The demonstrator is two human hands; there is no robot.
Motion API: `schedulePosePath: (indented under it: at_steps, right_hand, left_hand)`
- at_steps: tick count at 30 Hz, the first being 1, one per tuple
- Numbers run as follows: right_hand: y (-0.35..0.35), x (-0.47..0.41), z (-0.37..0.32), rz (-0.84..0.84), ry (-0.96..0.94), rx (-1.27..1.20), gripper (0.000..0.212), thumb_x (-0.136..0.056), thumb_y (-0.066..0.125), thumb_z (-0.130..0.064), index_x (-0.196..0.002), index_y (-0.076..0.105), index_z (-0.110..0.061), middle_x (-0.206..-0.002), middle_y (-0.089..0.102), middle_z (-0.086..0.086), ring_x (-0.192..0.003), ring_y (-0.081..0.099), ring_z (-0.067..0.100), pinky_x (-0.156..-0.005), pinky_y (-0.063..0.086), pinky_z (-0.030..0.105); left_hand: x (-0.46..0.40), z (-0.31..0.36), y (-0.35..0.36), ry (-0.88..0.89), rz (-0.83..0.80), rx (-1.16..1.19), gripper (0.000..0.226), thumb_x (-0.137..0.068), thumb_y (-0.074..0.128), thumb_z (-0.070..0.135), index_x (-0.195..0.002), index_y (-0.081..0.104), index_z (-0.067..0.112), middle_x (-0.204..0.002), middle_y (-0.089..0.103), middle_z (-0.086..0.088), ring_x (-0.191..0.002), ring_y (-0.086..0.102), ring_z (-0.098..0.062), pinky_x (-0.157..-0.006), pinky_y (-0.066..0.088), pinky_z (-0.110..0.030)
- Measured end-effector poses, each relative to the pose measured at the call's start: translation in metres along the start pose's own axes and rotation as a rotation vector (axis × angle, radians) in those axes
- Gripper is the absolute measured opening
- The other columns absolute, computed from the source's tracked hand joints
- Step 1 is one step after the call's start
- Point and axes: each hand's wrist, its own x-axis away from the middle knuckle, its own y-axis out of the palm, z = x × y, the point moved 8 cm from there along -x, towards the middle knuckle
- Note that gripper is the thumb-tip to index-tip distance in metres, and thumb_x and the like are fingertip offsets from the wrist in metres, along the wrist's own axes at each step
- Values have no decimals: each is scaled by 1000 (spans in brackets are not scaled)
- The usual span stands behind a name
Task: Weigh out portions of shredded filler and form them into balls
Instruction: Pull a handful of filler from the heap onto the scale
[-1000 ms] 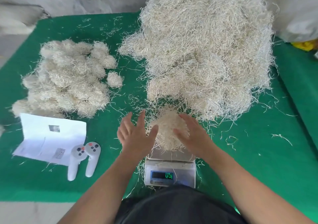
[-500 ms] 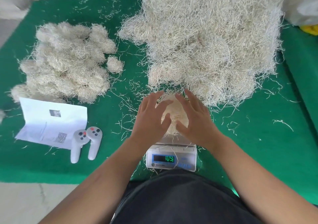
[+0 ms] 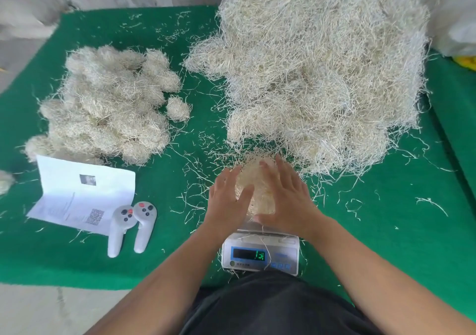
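A pale clump of shredded filler sits on a small white digital scale near the mat's front edge. My left hand presses its left side and my right hand its right side, fingers fairly straight, cupping it between the palms. The scale's green display is lit. Behind the scale rises a large loose heap of filler. At the left lies a pile of several formed balls, with one ball apart at its right edge.
Everything rests on a green mat strewn with loose strands. A folded white paper and two white handheld controllers lie front left. A white bag and something yellow sit at the far right. Bare floor lies left and in front.
Both hands have closed in from either side of the clump and now cup it tightly; the scale's reading has changed.
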Motion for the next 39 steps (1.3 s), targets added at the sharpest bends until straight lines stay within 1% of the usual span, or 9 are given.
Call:
schedulePosePath:
  at_steps: [4,9,12,17,20,26,30,35,39]
  right_hand:
    - [23,-8,2,-51,41,16,96,-92,71,-27,-163,7,-35,-170,16,2,-156,19,31,-126,22,48]
    - [9,-14,0,79,193,-633,42,-93,68,-1,-113,54,-34,-105,74,0,-87,74,14,-75,64,41]
    - [-14,-17,-21,198,151,-948,45,-95,61,-3,-117,52,-41,-99,74,-7,-87,73,8,-72,62,36]
    - [-73,-7,-44,449,83,-785,75,-87,64,-46,-144,17,-59,-139,21,-24,-138,27,-10,-105,45,18]
    - [-91,-13,-70,285,83,-1205,58,-73,60,-91,-125,55,-67,-133,63,-15,-128,60,7,-91,58,28]
    - [-144,-38,-57,506,166,-1461,27,-105,60,-34,-94,79,-19,-94,78,15,-87,77,27,-71,62,37]
    - [-163,-36,-46,583,171,-1320,23,-103,57,-7,-89,74,-14,-78,71,7,-72,65,21,-61,53,32]
    - [-191,-31,-75,620,111,-1323,47,-93,70,-55,-65,67,-17,-69,67,18,-71,72,46,-62,62,54]
    - [-201,-33,-79,611,64,-1418,48,-90,64,-62,-61,66,-23,-54,60,2,-48,62,20,-47,48,30]
  left_hand:
    - [4,17,21,24,-145,203,54,-106,42,55,-156,24,46,-160,30,20,-142,25,4,-118,20,-29]
    - [-4,37,21,-196,-155,788,60,-94,60,62,-149,42,47,-150,51,7,-126,55,-18,-108,43,-40]
    - [-12,60,6,-243,-34,909,33,-90,79,36,-100,63,62,-110,78,4,-99,76,-19,-90,62,-43]
    - [-32,82,-28,-307,101,1214,13,-93,70,29,-94,63,18,-83,71,-8,-76,74,-22,-68,62,-42]
    - [-31,117,-31,-255,8,1292,22,-99,55,24,-80,52,14,-69,51,-3,-63,54,-19,-58,50,-32]
    - [-38,166,-40,-63,-117,845,36,-102,46,54,-121,66,31,-118,75,-3,-114,69,-17,-106,52,-46]
    - [-45,165,-55,-60,21,351,94,-71,28,98,-153,19,54,-159,19,8,-150,13,-24,-124,16,-59]
    - [-32,187,-44,-123,-295,1425,104,-56,84,77,-123,70,-1,-107,74,-20,-98,75,-15,-91,58,-32]
    - [-21,205,-46,12,-174,1200,63,-68,72,79,-95,81,23,-98,78,-6,-96,76,-20,-85,59,-37]
